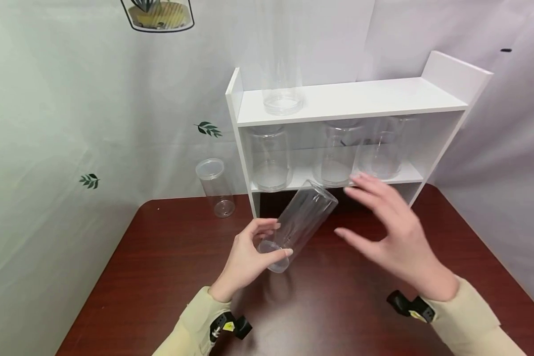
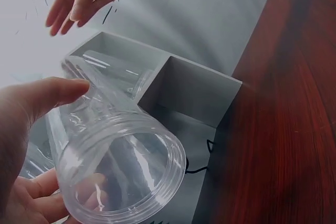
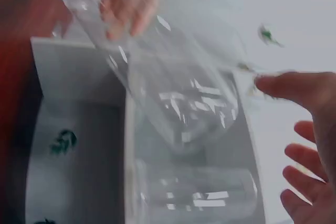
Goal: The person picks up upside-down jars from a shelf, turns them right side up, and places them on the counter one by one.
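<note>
A clear plastic jar (image 1: 306,217), long and round, slants above the table with its far end raised toward the shelf. My left hand (image 1: 248,252) grips it near the lower end, thumb on one side and fingers on the other. In the left wrist view, the ringed rim (image 2: 167,182) of that end faces the camera; whether a cover sits in it, I cannot tell. To the right of the jar, my right hand (image 1: 396,232) is held in the air with fingers spread, apart from the jar and holding nothing.
A white two-level shelf (image 1: 360,96) stands at the back of the dark red table (image 1: 160,277). Several clear jars (image 1: 270,163) stand on its lower board, and a tall clear jar (image 1: 282,101) is on top. Left of the shelf stands another jar (image 1: 215,188) with a whitish top.
</note>
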`<state>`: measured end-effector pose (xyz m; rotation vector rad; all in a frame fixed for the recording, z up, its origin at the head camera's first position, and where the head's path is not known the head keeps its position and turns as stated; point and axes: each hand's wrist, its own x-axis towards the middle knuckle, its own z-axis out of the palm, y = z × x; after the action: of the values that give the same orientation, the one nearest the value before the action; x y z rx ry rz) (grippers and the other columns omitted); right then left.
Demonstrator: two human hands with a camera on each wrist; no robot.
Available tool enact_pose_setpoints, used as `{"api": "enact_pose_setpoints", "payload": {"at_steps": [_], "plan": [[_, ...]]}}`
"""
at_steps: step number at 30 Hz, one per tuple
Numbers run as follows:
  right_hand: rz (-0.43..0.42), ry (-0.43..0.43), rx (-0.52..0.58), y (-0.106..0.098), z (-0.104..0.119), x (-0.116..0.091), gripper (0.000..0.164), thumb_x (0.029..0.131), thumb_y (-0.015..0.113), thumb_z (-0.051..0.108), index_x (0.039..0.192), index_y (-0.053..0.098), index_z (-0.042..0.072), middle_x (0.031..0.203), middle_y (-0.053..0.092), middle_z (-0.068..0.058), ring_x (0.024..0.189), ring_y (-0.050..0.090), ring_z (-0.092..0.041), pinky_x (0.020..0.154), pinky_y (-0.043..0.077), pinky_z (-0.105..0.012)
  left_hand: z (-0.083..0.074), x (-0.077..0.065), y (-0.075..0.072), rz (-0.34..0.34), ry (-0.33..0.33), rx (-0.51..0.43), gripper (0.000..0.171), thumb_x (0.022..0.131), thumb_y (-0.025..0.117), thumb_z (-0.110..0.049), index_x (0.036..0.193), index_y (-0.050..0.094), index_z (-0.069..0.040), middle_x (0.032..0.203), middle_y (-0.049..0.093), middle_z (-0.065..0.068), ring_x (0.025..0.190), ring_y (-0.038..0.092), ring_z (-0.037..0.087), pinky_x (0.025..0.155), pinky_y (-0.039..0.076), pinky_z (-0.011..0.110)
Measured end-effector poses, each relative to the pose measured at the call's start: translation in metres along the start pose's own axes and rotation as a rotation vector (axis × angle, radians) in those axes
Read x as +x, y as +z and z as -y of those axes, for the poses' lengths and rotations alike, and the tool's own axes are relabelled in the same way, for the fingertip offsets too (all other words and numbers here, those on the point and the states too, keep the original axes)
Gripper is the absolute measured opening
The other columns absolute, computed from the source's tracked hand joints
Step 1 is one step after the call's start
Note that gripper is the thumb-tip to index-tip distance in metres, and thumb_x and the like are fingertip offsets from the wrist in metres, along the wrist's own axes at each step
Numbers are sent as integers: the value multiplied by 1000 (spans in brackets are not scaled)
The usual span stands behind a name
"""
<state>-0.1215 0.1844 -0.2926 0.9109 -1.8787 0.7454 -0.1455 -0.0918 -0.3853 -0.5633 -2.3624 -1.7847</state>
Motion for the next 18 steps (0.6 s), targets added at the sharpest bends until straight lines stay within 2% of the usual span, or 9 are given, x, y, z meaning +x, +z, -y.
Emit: {"api": "enact_pose_setpoints", "payload": {"at_steps": [2,4,8,9,11,15,18], "plan": [[116,-39,6,6,-1,-7,61,98,65,47,129,65,-5,140,57,-22,135,47,-41,116,34,-47,-1,0,1,9,-6,13,60,73,94,-19,126,66,-17,117,70,-5,101,65,14,93,53,39],[234,-74,-17,12,-3,-14,61,94,72,39,136,61,-3,147,52,-21,139,42,-41,118,29,-50,-3,1,1,25,-12,20,60,73,94,-22,126,66,-19,116,70,-6,100,66,14,91,54,41],[408,-140,-131,24,-6,-27,84,73,88,18,148,51,1,156,42,-19,144,35,-40,120,23,-54,-4,2,2,72,-15,25,58,75,93,-26,125,66,-18,116,70,-7,102,66,13,92,55,40],[429,-151,-157,27,-7,-30,92,67,89,12,149,50,2,157,40,-18,145,34,-39,120,23,-55,-5,2,2,82,-16,30,58,75,93,-27,125,66,-18,116,70,-7,103,66,12,93,54,39],[446,-164,-193,32,-9,-35,94,65,88,7,150,49,4,158,40,-17,146,33,-38,120,23,-55,-5,2,3,100,-13,40,56,76,93,-29,124,66,-17,116,70,-7,104,66,11,95,53,37],[410,-185,-208,39,-12,-41,70,78,71,4,146,54,3,153,47,-17,142,40,-38,117,29,-57,-5,2,3,127,-9,51,54,77,92,-31,123,67,-17,117,71,-9,106,65,10,96,53,37],[380,-201,-196,42,-16,-44,60,83,60,4,143,57,2,147,53,-18,138,46,-39,113,34,-59,-7,2,3,141,-7,54,53,78,91,-32,123,67,-16,117,71,-10,106,65,10,96,53,37]]}}
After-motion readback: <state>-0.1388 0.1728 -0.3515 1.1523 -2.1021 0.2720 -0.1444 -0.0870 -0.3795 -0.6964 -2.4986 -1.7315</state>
